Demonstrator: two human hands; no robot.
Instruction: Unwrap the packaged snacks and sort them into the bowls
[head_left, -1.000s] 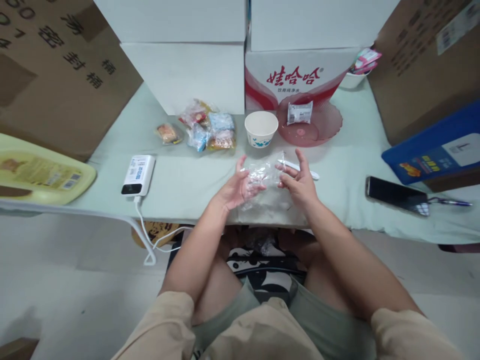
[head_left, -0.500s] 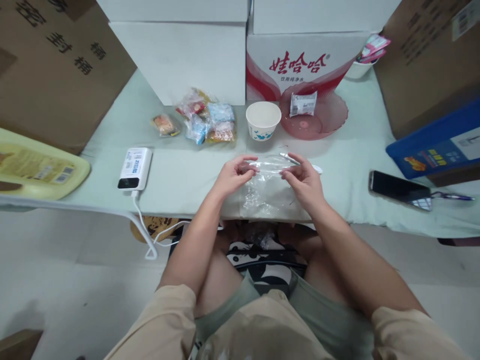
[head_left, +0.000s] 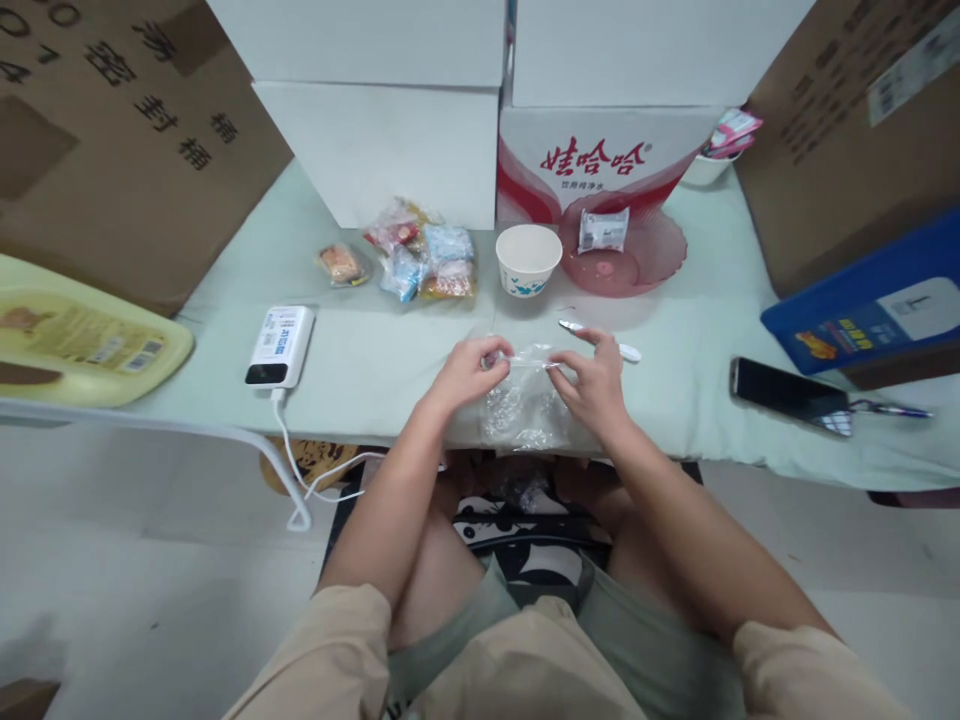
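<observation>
A clear plastic bag (head_left: 529, 405) hangs down from my fingers over the front part of the table. My left hand (head_left: 474, 372) pinches its top edge on the left, thumb against fingers. On the right, my right hand (head_left: 592, 380) pinches the same edge between thumb and forefinger. Just behind and beside the right hand lies a white-handled utensil (head_left: 630, 353), partly hidden by the fingers; its kind is unclear. Beyond the hands stands a white paper cup (head_left: 529, 255) with a blue pattern, next to a pink transparent bowl (head_left: 645, 255) holding a small white packet (head_left: 604, 230).
Several wrapped snacks (head_left: 427, 255) lie at the back left. A white power bank (head_left: 279, 347) with a cable sits on the left, near a yellow jug (head_left: 90, 335). A phone (head_left: 791, 395) lies right, before a blue package (head_left: 870, 290). White cartons (head_left: 405, 150) line the back.
My hands have come closer together, bunching the bag's top edge between them. The right hand has moved left, showing more of the utensil. The whole view has shifted slightly.
</observation>
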